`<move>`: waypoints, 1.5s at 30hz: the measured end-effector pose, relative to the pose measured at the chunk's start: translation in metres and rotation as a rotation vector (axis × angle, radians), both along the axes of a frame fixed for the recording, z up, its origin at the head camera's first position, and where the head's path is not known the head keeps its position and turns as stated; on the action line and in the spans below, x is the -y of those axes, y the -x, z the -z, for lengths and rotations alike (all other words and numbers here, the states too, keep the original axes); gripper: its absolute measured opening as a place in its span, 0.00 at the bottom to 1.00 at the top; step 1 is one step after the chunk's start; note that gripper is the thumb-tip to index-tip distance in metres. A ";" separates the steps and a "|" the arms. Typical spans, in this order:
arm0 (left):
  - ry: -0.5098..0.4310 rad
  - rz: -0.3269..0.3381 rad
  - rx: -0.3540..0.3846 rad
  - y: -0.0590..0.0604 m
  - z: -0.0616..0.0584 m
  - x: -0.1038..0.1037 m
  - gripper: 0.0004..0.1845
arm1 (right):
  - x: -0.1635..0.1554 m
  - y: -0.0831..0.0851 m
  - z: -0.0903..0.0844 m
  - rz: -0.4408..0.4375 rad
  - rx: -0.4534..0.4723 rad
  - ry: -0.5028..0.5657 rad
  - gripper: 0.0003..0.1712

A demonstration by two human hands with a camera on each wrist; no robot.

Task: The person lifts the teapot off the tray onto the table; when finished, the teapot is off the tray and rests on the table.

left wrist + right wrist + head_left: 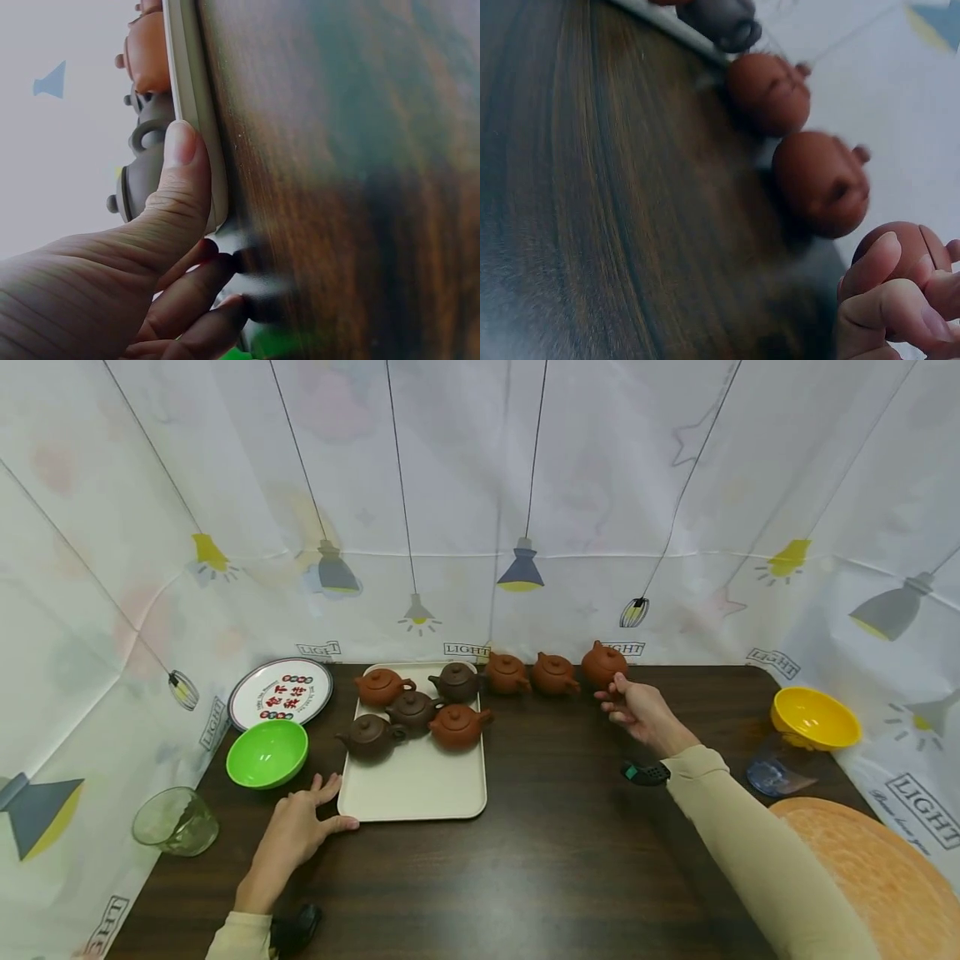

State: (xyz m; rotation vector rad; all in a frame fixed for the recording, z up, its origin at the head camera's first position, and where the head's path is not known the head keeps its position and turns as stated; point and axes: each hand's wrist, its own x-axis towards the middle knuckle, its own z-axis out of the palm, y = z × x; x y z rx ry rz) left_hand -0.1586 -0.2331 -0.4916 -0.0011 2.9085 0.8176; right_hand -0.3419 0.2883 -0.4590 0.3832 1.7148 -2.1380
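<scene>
Eight teapots on a dark table (555, 827): five sit on the cream tray (420, 785), three stand in a row behind it by the curtain. Right hand (637, 710) reaches the rightmost pot (602, 663) of that row; thumb and fingertips touch its right side, fingers curled around it in the right wrist view (900, 259). Pot upright on the table, just right of the middle pot (555, 674), with the left pot (507, 673) next to the tray's back right corner. Left hand (296, 831) lies flat on the table at the tray's front left corner, fingers spread and straight, thumb (184, 161) pressing the tray rim (196, 97). Green bowl (267, 753) just left of the tray, printed plate (281, 692) behind it, glass cup (175, 820) near the table's left edge. Yellow bowl (815, 717) far right, with a clear bluish lid (776, 774) in front of it.
</scene>
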 end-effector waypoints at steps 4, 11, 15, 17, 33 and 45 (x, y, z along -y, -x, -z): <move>-0.009 0.004 -0.001 -0.001 0.001 -0.002 0.46 | -0.001 0.004 0.008 0.029 0.061 -0.010 0.19; -0.015 -0.001 -0.028 0.002 0.003 0.002 0.46 | -0.001 0.018 0.009 -0.054 0.025 -0.189 0.22; -0.017 -0.008 -0.013 0.001 0.005 0.002 0.47 | 0.000 0.022 0.010 -0.156 -0.004 -0.324 0.30; -0.017 -0.012 -0.007 0.000 0.005 0.002 0.47 | 0.002 0.022 0.010 -0.197 -0.003 -0.352 0.35; -0.023 -0.015 -0.008 0.001 0.004 0.002 0.46 | 0.053 -0.008 0.004 0.159 -0.462 -0.671 0.28; -0.014 -0.014 -0.007 0.001 0.003 0.002 0.47 | 0.150 -0.044 0.017 -0.479 -0.353 -0.463 0.28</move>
